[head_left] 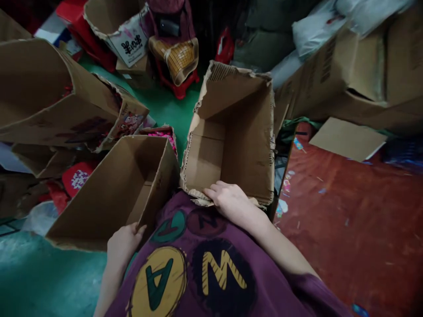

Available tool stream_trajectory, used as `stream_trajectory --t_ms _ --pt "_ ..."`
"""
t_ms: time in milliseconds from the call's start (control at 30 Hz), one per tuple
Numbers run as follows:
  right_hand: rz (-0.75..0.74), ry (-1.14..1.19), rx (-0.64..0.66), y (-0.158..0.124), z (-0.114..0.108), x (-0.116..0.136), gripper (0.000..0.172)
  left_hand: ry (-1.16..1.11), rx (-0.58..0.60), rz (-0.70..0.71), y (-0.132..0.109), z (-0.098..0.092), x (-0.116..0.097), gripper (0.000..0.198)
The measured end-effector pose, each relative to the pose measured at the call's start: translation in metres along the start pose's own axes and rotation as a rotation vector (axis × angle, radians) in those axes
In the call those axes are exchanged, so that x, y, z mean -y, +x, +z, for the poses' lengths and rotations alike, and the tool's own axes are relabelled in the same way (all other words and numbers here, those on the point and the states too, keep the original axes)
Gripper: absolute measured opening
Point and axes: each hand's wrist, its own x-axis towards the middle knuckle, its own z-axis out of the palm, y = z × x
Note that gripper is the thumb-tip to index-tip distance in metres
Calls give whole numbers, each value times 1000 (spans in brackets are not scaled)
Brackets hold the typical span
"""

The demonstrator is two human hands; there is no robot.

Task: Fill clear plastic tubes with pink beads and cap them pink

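Note:
Two open cardboard boxes stand in front of me on the green floor. My left hand (123, 243) grips the near corner of the left box (109, 198), whose inside looks bare. My right hand (231, 200) rests with fingers curled over the torn near rim of the right box (231, 136), which is taller, ragged at its edges and empty inside. My purple printed shirt (201, 268) fills the bottom of the view.
A large tipped carton (49, 92) lies at the left above red packets (77, 176). More cartons (346, 75) pile up at the right, with a flat cardboard sheet (346, 138) on a red-brown surface (357, 220). A red stool (176, 61) and a printed box (122, 26) stand behind.

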Motion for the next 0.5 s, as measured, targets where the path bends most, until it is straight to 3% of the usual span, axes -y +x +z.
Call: stream_trajectory --t_ms 267,500 --pt "58 -13 152 -8 3 -49 33 -19 -66 -86 -11 19 -47 49" --pt "3 -53 155 34 -16 -99 47 -253 -72 -139 18 2 -55 42"
